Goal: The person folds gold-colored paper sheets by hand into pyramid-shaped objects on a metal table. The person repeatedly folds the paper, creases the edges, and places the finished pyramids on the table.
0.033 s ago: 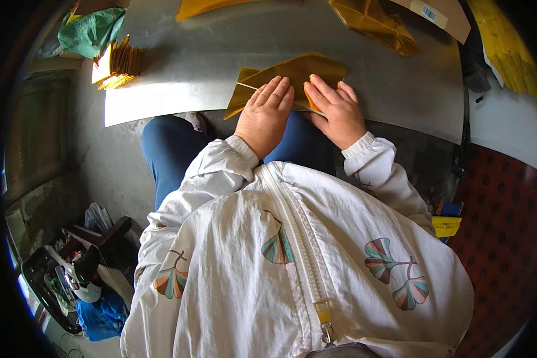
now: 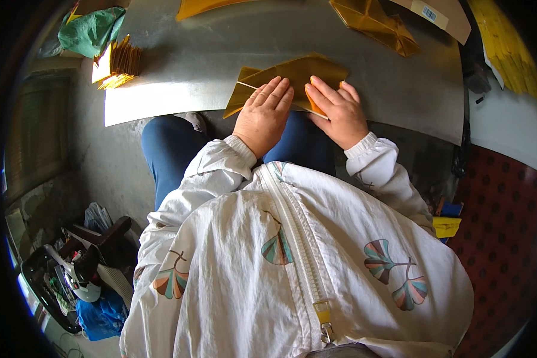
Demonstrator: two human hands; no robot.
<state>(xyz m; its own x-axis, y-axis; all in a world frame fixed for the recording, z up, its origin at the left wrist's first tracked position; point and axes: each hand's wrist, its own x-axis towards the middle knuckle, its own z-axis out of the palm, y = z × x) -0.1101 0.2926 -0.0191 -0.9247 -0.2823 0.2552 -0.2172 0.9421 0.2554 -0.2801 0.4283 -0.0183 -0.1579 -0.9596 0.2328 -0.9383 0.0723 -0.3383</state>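
A sheet of folded golden-brown paper (image 2: 298, 67) lies at the near edge of the metal table. My left hand (image 2: 264, 116) rests on its left and middle part, fingers straight and together, palm down. On the right end of the paper lies my right hand (image 2: 340, 113), with its fingers stretched out and slightly apart. Under that hand a brighter orange fold shows. A thin pale edge runs along the paper beside each hand. Both palms hide part of the sheet.
The metal table (image 2: 221, 42) holds a stack of folded golden pieces (image 2: 122, 62) at its left edge, beside a green plastic bag (image 2: 92, 31). Another folded golden paper (image 2: 379, 25) lies far right, near a cardboard box (image 2: 453, 15). Yellow bundles (image 2: 513, 48) stand at right.
My right hand has shifted very slightly to the right, and the paper's right end has moved a little with it. My left hand has barely moved.
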